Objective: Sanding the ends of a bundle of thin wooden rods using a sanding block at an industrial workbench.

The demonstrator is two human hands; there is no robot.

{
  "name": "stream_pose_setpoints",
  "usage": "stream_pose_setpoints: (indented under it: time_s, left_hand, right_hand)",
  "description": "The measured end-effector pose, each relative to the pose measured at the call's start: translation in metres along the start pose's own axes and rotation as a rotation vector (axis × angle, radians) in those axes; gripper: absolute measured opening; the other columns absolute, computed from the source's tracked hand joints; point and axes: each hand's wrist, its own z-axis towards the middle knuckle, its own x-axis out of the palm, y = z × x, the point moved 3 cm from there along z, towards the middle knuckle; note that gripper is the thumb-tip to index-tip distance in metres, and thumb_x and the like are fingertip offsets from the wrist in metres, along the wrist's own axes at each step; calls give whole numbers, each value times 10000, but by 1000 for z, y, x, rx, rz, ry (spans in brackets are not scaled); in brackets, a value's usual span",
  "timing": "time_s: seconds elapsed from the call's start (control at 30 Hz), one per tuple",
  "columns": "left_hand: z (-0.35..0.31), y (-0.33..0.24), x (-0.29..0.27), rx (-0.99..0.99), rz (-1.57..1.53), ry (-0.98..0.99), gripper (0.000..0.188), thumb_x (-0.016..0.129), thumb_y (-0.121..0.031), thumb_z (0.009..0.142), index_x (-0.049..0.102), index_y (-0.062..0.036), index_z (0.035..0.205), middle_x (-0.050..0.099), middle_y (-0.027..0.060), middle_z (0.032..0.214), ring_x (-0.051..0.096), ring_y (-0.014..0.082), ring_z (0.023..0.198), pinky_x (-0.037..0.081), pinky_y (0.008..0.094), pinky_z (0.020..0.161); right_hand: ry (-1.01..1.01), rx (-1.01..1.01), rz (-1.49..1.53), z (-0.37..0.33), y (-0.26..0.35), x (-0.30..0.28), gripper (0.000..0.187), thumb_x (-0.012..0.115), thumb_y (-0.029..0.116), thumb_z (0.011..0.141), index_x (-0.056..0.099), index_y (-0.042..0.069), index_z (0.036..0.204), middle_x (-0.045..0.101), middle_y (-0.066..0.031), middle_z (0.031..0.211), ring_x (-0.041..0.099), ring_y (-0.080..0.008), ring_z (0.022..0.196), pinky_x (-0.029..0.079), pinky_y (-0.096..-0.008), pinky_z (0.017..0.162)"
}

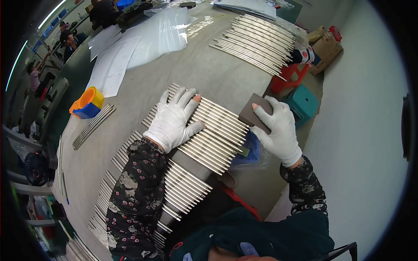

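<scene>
Metal rods point(217, 130) lie side by side in a row under my white-gloved left hand point(172, 119). That hand rests flat on them, its fingers spread and a bare fingertip showing through the glove. At the rods' right-hand ends, my gloved right hand point(281, 130) grips a grey-brown rectangular block point(253, 110) between thumb and fingers. The block is beside the upper right rod ends; whether it touches them I cannot tell. Nearer to me lies a second row of rods point(185, 185), partly covered by my left forearm.
Another batch of rods point(257, 43) lies at the table's far right. Several loose rods point(93, 126) sit by a yellow and blue tape dispenser point(89, 103). Papers point(113, 65) and plastic sheets point(161, 35) cover the far left. Stools point(301, 104) and boxes point(326, 50) stand beyond the right edge.
</scene>
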Motion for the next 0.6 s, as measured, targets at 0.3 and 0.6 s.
stream_pose_setpoints:
  time_s: [0.3, 0.6]
  left_hand:
    - [1, -4, -1, 6, -27, 18, 692, 502, -512, 868, 402, -30, 1354, 372, 153, 1420, 293, 352, 1350, 178, 582, 1092]
    - [-2, 0, 0, -21, -47, 0, 678, 505, -501, 868, 404, -33, 1348, 364, 150, 1425, 283, 341, 1356, 176, 575, 1098]
  right_hand:
    - [31, -101, 37, 5, -9, 3, 491, 718, 234, 672, 625, 124, 1141, 511, -201, 1197, 502, -353, 1012, 423, -418, 827]
    - [47, -34, 5, -14, -13, -14, 511, 734, 194, 632, 627, 112, 1125, 523, -197, 1177, 513, -363, 1008, 432, -426, 842]
